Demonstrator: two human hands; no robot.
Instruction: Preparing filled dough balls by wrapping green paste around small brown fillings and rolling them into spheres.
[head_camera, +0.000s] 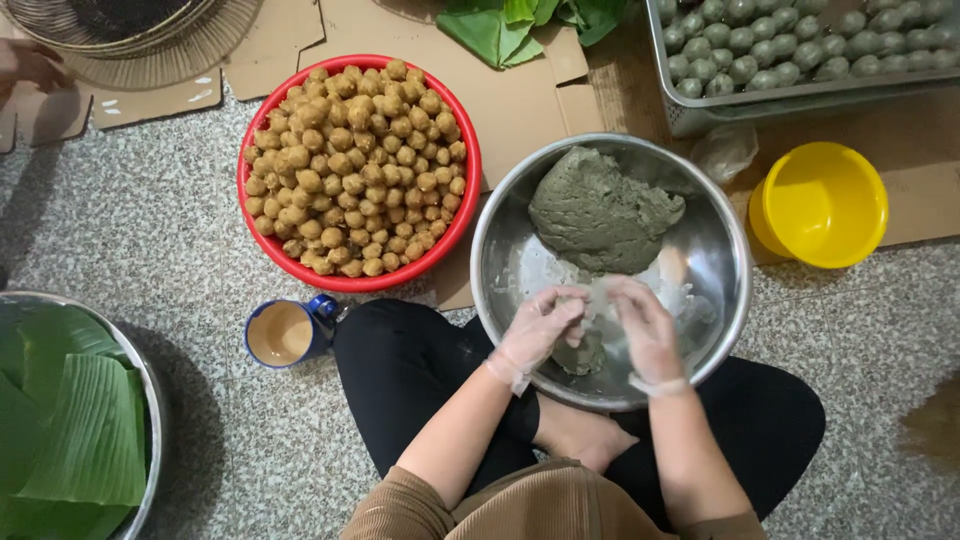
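Two gloved hands, left hand (537, 330) and right hand (643, 328), pinch a small dough piece (590, 303) between their fingertips over the steel bowl (735, 300); risk: sticky dough may cling to the thin gloves and tear unevenly.

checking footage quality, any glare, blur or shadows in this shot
Head view: soft glare on the steel bowl wall; both gloved hands, left and right, slightly motion-blurred over the grey-green dough; red basin and yellow bowl sharp; a dim shadow in the left corner.
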